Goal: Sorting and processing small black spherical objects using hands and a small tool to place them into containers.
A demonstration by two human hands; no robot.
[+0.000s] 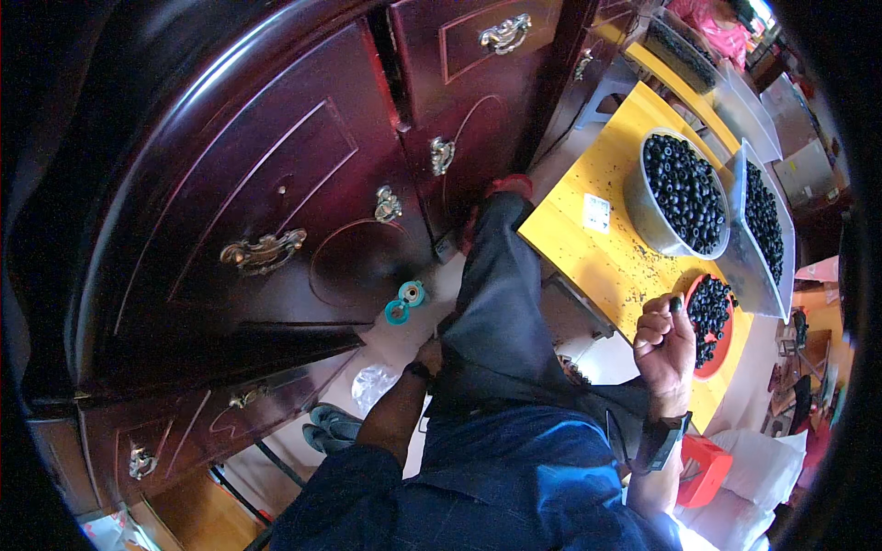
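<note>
Beads (709, 315) lie beside the right hand (665, 347), curled narrow, contents unclear; light pinching seems best; left hand's (429, 355) state unclear.

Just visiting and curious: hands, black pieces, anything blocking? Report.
Right grip curled, load unclear, beside round red plate. Left grip mostly hidden at dark trouser leg. Small black ring-like pieces piled on plate. No visible obstruction.

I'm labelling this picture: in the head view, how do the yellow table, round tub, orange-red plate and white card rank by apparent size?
Largest to smallest, as they look:
1. Yellow table
2. Round tub
3. Orange-red plate
4. White card
Differences look clear throughout.
</note>
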